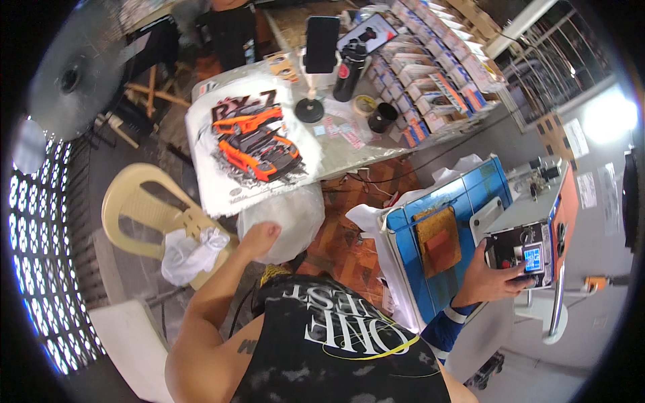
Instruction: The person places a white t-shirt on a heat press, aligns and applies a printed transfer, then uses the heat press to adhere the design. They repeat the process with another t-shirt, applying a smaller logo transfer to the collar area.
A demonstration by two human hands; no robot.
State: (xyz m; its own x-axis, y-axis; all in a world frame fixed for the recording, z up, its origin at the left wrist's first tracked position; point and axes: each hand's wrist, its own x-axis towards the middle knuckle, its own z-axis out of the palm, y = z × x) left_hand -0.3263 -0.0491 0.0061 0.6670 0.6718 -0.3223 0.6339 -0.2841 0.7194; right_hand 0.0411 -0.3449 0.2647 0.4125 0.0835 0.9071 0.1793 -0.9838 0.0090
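Heat press [537, 235], grey with an orange side, stands just right of the blue board [443, 235]. My right hand [494, 275] rests on its control panel [527, 258], fingers curled against the buttons. Left hand [259, 236] pinches the white printed sheet [252, 144] by its lower edge. Boxes [437, 74] hold packets, contents unclear.

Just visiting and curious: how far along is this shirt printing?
Looks done: a car picture shows on the white shirt on the table. In hand: the right hand touches the press machine control panel; the left hand rests on a plastic bag. Left: unclear.
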